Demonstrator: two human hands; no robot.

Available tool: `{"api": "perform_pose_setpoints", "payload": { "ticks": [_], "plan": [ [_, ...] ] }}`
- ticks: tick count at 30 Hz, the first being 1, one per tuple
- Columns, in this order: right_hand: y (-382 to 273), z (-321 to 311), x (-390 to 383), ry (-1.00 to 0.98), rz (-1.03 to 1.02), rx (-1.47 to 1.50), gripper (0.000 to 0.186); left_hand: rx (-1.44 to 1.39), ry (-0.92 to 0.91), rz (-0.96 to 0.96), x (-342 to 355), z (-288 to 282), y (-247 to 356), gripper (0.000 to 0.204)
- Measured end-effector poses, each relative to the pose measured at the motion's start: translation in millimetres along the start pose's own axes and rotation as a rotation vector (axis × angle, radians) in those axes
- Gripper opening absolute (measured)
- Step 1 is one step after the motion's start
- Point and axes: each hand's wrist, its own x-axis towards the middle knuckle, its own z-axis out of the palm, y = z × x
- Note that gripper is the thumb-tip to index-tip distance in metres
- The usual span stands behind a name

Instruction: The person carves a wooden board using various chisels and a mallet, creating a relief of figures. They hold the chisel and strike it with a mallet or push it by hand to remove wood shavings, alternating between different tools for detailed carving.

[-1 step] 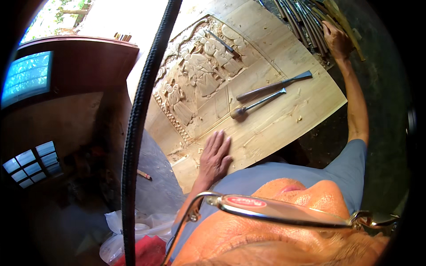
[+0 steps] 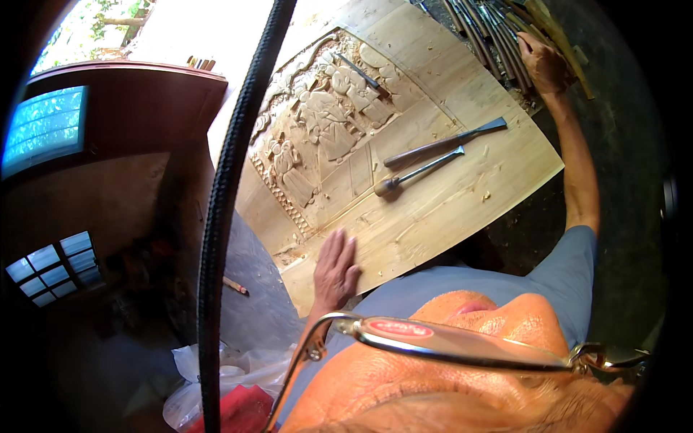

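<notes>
The left hand [image 2: 335, 276] lies palm down over the near edge of the carved wooden board [image 2: 440, 213], fingers straight and nearly together. Ahead of it spreads the relief [image 2: 321, 119]; rightward, a shaving-dotted strip runs between that edge and two chisels [image 2: 445, 142]. Past the board's right edge, the right hand [image 2: 543, 63] half-curls at clustered tools [image 2: 478, 36]; its grip I cannot tell.

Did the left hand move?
Yes, the left hand shifted left and slightly down in the view, farther from the round-handled chisel on the board.
</notes>
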Motion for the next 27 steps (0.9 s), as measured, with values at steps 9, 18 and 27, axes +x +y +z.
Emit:
{"api": "perform_pose_setpoints", "payload": {
  "ticks": [9, 18, 27],
  "plan": [
    [10.0, 12.1, 12.9, -0.010, -0.021, 0.074, 0.014, 0.341, 0.356, -0.668, -130.9, -27.2, -99.4, 0.042],
    [101.3, -33.9, -1.4, -0.024, 0.288, -0.228, 0.028, 0.333, 0.388, -0.393, -32.8, -18.8, -101.1, 0.047],
    [137.6, -32.4, -29.9, -0.194, 0.327, -0.313, 0.044, 0.287, 0.404, -0.407, -13.3, -1.9, -98.8, 0.049]
  ]
}}
